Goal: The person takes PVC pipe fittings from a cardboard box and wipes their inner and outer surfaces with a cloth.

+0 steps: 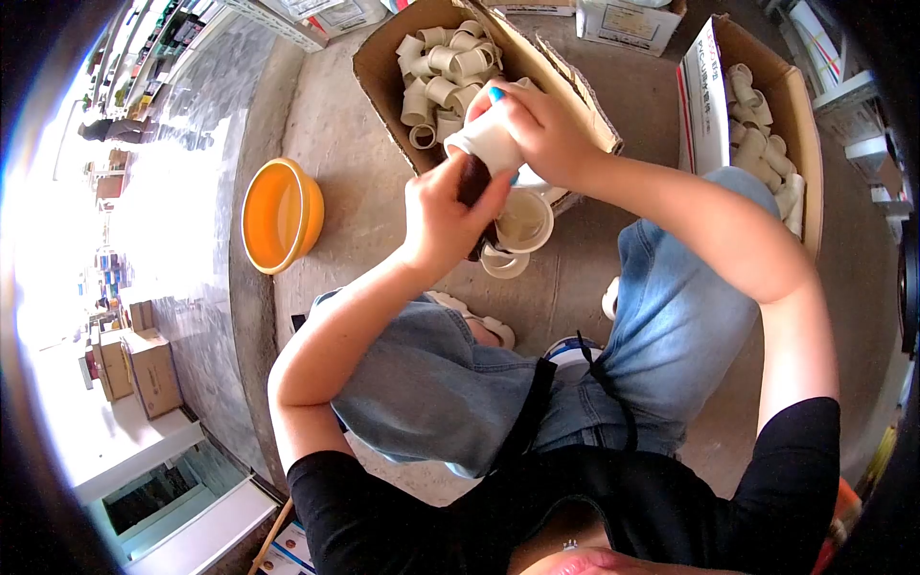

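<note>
My right hand [544,137] is closed around a white plastic pipe fitting [491,142], held up over the near edge of a cardboard box. My left hand [444,213] grips a dark brown cloth-like piece [471,180] and presses it against the fitting's lower end. Part of that brown piece is hidden by the fingers. Just below both hands are a larger white round fitting [525,220] and another white fitting [504,263]. Loose beige-white pipe fittings [444,65] fill much of the open cardboard box [380,72] beyond my hands.
On the right stands another open box [704,101] with more pipe fittings [762,153]. A yellow plastic basin [314,216] rests on the concrete floor to the left. My jeans-clad knees flank the work area. Brown cartons [151,369] sit farther left.
</note>
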### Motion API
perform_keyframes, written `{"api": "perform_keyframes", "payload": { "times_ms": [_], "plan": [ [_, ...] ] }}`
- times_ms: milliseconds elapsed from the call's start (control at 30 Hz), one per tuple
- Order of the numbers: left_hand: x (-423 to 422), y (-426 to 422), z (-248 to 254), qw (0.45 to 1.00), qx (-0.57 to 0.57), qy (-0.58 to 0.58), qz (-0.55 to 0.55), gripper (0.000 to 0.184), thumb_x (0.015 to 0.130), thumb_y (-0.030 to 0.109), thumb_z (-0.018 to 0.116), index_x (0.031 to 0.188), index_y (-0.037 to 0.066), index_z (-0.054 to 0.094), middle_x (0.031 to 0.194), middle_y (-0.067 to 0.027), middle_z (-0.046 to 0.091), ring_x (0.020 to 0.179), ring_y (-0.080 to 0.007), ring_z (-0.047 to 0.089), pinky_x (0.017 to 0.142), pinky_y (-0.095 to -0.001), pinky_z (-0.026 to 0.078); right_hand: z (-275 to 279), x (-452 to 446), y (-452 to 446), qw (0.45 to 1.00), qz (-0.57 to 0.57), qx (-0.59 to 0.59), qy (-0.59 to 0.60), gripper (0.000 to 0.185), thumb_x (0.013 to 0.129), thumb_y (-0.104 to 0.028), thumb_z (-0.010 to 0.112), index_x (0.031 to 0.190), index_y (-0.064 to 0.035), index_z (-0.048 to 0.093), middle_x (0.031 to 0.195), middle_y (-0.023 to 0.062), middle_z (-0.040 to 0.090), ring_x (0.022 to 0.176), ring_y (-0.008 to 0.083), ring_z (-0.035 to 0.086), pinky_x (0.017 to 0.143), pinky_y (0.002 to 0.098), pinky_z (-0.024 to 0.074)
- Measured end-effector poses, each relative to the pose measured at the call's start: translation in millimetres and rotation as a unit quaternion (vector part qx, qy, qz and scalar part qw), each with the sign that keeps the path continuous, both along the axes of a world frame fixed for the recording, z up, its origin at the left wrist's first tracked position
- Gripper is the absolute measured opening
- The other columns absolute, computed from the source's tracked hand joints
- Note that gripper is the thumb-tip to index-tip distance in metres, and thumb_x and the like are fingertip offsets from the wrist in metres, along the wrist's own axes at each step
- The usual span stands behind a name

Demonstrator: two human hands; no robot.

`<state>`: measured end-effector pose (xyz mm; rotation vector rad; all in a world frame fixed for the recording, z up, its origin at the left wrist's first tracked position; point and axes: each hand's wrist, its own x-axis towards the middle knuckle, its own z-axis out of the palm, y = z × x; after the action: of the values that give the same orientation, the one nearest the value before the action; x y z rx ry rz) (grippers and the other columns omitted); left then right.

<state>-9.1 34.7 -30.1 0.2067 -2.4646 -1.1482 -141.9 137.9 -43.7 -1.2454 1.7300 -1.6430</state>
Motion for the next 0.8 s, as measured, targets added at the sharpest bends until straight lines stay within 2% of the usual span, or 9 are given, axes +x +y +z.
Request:
{"api": "perform_keyframes", "payload": {
  "times_ms": [133, 200, 367, 433, 500, 600, 700, 767, 800],
  "plan": [
    [-2, -5, -10, 0.958, -0.230, 0.129, -0.117, 0.024, 0.070, 0.019, 0.072, 0.071, 0.004, 0.053, 0.059, -0.0070, 0.052, 0.052, -0.0213, 0.055, 0.046, -0.0304, 0.045, 9, -3, 0, 0.972, 0.040, 0.170, -0.158, 0.029, 0.091, -0.023, 0.033, 0.088, -0.0036, 0.055, 0.078, 0.0056, 0.056, 0.073, 0.0130, 0.054, 0.064, 0.0270, 0.0445],
    [-4, -10, -12, 0.929, -0.282, 0.166, -0.173, 0.023, 0.070, 0.020, 0.072, 0.076, 0.004, 0.055, 0.064, -0.0061, 0.054, 0.055, -0.0199, 0.057, 0.047, -0.0296, 0.047, 14, -9, -1, 0.896, 0.107, 0.307, -0.302, 0.024, 0.090, -0.026, 0.035, 0.088, -0.0100, 0.053, 0.069, 0.0038, 0.056, 0.050, 0.0100, 0.052, 0.038, 0.0241, 0.0393],
    [-10, -19, -5, 0.872, -0.372, 0.198, -0.249, 0.022, 0.069, 0.018, 0.069, 0.083, 0.007, 0.057, 0.068, -0.0061, 0.057, 0.058, -0.0201, 0.058, 0.052, -0.0292, 0.049, 21, -22, 0, 0.856, 0.239, 0.358, -0.285, 0.046, 0.090, -0.044, 0.032, 0.086, -0.0069, 0.059, 0.068, 0.0087, 0.061, 0.048, 0.0154, 0.056, 0.042, 0.0256, 0.0441],
    [-8, -23, -4, 0.924, -0.304, 0.145, -0.181, 0.022, 0.070, 0.018, 0.069, 0.084, 0.007, 0.057, 0.067, -0.0069, 0.057, 0.057, -0.0211, 0.058, 0.051, -0.0306, 0.048, 23, -17, -3, 0.874, 0.209, 0.311, -0.309, 0.059, 0.089, -0.057, 0.029, 0.088, -0.0063, 0.060, 0.069, 0.0085, 0.062, 0.049, 0.0155, 0.057, 0.043, 0.0244, 0.0456],
    [-5, -23, -3, 0.973, -0.215, 0.066, -0.057, 0.020, 0.071, 0.016, 0.068, 0.084, 0.005, 0.057, 0.067, -0.0103, 0.058, 0.055, -0.0219, 0.058, 0.050, -0.0312, 0.046, 8, -15, -8, 0.948, 0.133, 0.194, -0.213, 0.056, 0.089, -0.057, 0.034, 0.098, -0.0048, 0.054, 0.081, 0.0075, 0.060, 0.069, 0.0125, 0.057, 0.060, 0.0241, 0.0463],
    [-11, -18, 3, 0.981, 0.182, -0.037, 0.059, 0.019, 0.082, 0.015, 0.061, 0.085, -0.003, 0.058, 0.068, -0.0036, 0.060, 0.059, -0.0061, 0.052, 0.053, -0.0243, 0.043, 0, -4, -6, 0.997, 0.025, 0.079, -0.008, 0.048, 0.091, -0.050, 0.037, 0.109, -0.0064, 0.045, 0.092, 0.0045, 0.054, 0.085, 0.0095, 0.051, 0.076, 0.0254, 0.0417],
    [-10, -10, 4, 0.969, 0.239, -0.043, 0.042, 0.021, 0.084, 0.016, 0.060, 0.088, -0.005, 0.057, 0.067, 0.0003, 0.057, 0.064, -0.0028, 0.049, 0.055, -0.0228, 0.043, -8, 7, -4, 0.992, -0.073, 0.035, 0.098, 0.040, 0.093, -0.041, 0.036, 0.104, -0.0053, 0.049, 0.084, 0.0058, 0.056, 0.078, 0.0117, 0.052, 0.073, 0.0259, 0.0420],
    [-8, -5, 2, 0.974, 0.219, -0.046, 0.035, 0.020, 0.082, 0.016, 0.062, 0.084, -0.003, 0.056, 0.064, -0.0027, 0.058, 0.057, -0.0071, 0.052, 0.053, -0.0241, 0.043, -11, 3, -7, 0.997, -0.043, 0.046, -0.034, 0.036, 0.093, -0.036, 0.034, 0.096, -0.0047, 0.052, 0.082, 0.0060, 0.056, 0.076, 0.0126, 0.052, 0.071, 0.0266, 0.0421],
    [-6, -5, 2, 0.992, 0.121, -0.039, 0.012, 0.020, 0.081, 0.016, 0.063, 0.082, -0.003, 0.056, 0.063, -0.0043, 0.058, 0.055, -0.0104, 0.053, 0.052, -0.0245, 0.044, -8, 2, -8, 0.993, -0.029, 0.050, -0.100, 0.035, 0.094, -0.033, 0.034, 0.092, -0.0044, 0.054, 0.081, 0.0062, 0.056, 0.076, 0.0131, 0.052, 0.071, 0.0270, 0.0422]
  ]
}}
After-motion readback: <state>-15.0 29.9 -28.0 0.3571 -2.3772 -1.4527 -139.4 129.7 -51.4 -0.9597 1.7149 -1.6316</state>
